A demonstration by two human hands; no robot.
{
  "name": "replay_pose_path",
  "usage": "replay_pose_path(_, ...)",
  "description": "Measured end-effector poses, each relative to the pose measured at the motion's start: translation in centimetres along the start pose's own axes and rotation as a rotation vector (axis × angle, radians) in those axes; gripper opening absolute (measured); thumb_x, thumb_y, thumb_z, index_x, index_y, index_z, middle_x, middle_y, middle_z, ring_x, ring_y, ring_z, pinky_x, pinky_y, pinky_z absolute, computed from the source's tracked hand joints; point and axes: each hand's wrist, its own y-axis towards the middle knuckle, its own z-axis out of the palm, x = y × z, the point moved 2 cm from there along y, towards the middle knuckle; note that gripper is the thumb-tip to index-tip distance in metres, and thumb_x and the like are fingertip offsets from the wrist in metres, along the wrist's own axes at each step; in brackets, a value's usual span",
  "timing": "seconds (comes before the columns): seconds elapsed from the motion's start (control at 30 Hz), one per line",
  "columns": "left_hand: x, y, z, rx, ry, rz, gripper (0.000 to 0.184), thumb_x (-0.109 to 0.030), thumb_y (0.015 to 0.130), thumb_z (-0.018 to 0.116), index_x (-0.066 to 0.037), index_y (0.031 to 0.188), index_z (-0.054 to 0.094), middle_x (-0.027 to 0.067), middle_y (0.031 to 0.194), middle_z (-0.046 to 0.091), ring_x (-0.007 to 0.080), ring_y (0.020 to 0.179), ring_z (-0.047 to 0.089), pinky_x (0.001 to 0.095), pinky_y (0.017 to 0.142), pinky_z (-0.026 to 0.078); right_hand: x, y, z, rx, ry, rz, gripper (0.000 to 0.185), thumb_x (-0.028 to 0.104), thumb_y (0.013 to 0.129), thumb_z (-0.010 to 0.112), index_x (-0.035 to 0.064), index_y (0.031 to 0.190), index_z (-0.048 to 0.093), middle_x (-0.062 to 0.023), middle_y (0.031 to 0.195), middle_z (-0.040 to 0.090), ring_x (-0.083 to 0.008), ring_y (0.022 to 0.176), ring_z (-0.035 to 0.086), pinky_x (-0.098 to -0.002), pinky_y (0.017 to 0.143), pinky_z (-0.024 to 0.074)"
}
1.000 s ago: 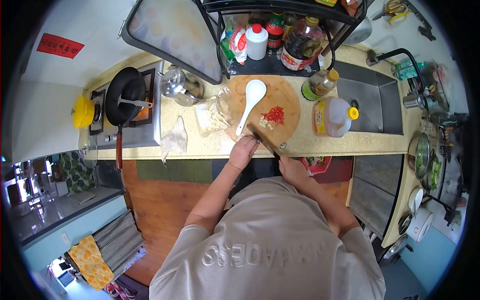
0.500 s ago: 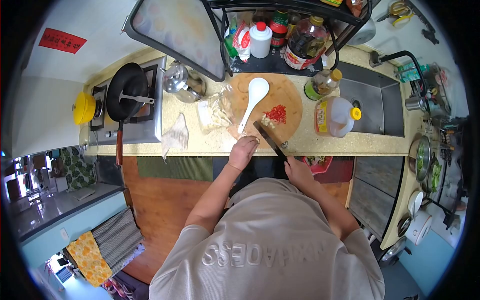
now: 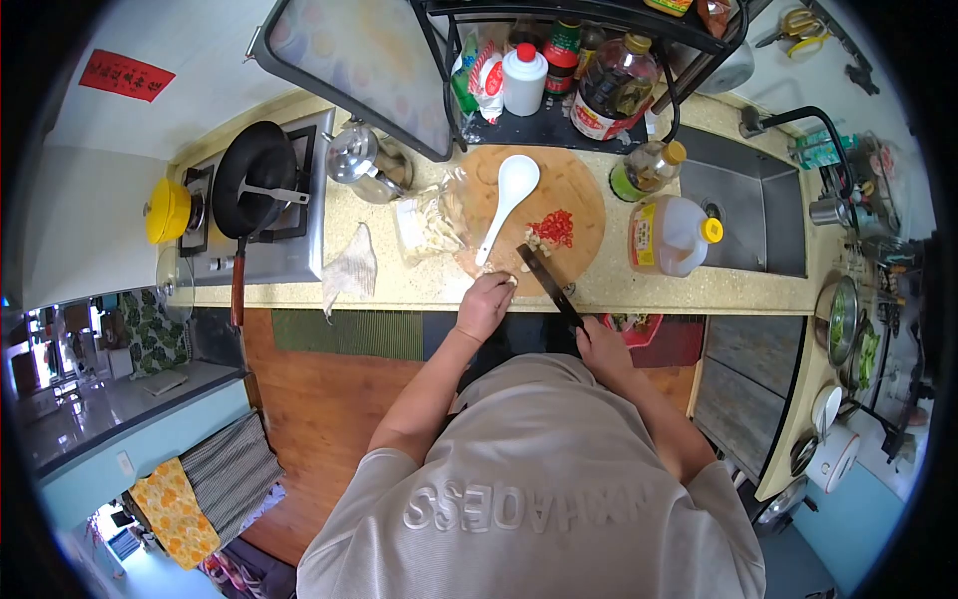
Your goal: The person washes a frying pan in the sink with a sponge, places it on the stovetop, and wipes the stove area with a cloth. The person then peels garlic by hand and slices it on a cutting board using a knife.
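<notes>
1. Kitchen knife [image 3: 549, 284] & R hand [image 3: 603, 345] have shifted right vs. 1 sec ago, away from L fingertips; L hand [image 3: 486, 303] approx. same spot.
2. R hand: wrapped round knife handle. Knife prob. stiff, fairly weighty; hold belongs on handle, clear of blade.
3. L hand: fingertips pinching what looks like a pale garlic piece [image 3: 512, 281], at near-left part of board. Prob. light, firm, maybe slick; best held by its sides, fingertips curled back.
4. Knife blade: diagonal over round wooden cutting board [image 3: 589, 195], tip by chopped pale bits [image 3: 535, 243]; can't tell if touching.
5. Chopped red chili [image 3: 556, 229]: on board, just beyond pale bits; prob. soft, damp, easier scooped than pinched.
6. White spoon [image 3: 516, 183]: on board, bowl end far, handle toward L hand; prob. light, smooth, rigid. Take by handle.
</notes>
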Motion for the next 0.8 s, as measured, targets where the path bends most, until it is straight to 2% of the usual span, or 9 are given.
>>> replay_pose_path(0.13,0.1,0.0,0.0,-0.002,0.004,0.001,0.009,-0.004,0.078,0.073,-0.002,0.085,0.069,0.0128,0.094,0.068,0.0297,0.086,0.066,0.0361,0.075,0.055,0.4,-0.1,-0.4,0.057,-0.021,0.02,0.021,0.024,0.095,0.049,0.0031,0.099,0.05,-0.0248,0.082,0.063,-0.0444,0.079,0.062,-0.0553,0.068,0.0486)
replay_pose_path(0.4,-0.2,0.3,-0.1,-0.025,0.012,0.003,0.006,-0.004,0.078,0.072,-0.001,0.082,0.068,0.0123,0.09,0.067,0.0288,0.082,0.066,0.0359,0.073,0.055,-0.2,-0.1,0.7,0.125,-0.079,-0.089,0.018,0.022,0.096,0.047,0.0038,0.096,0.047,-0.0213,0.085,0.064,-0.0428,0.079,0.062,-0.0549,0.067,0.0489)
replay_pose_path(0.63,0.1,0.4,-0.1,-0.016,0.016,-0.015,0.007,-0.005,0.078,0.073,-0.002,0.083,0.069,0.0123,0.09,0.068,0.0286,0.082,0.066,0.0359,0.073,0.055,-0.2,0.0,0.9,0.134,-0.073,-0.07,0.019,0.021,0.095,0.05,0.0018,0.096,0.05,-0.0232,0.084,0.061,-0.0436,0.08,0.061,-0.0527,0.069,0.0478)
replay_pose_path(0.8,0.4,0.6,-0.1,-0.011,0.01,-0.02,0.008,-0.007,0.078,0.073,-0.002,0.084,0.069,0.0126,0.09,0.069,0.0286,0.082,0.067,0.0361,0.074,0.055,-0.3,0.2,1.0,0.151,-0.098,-0.099,0.02,0.023,0.096,0.046,0.0037,0.097,0.047,-0.0226,0.086,0.064,-0.0435,0.08,0.062,-0.0552,0.068,0.0491)
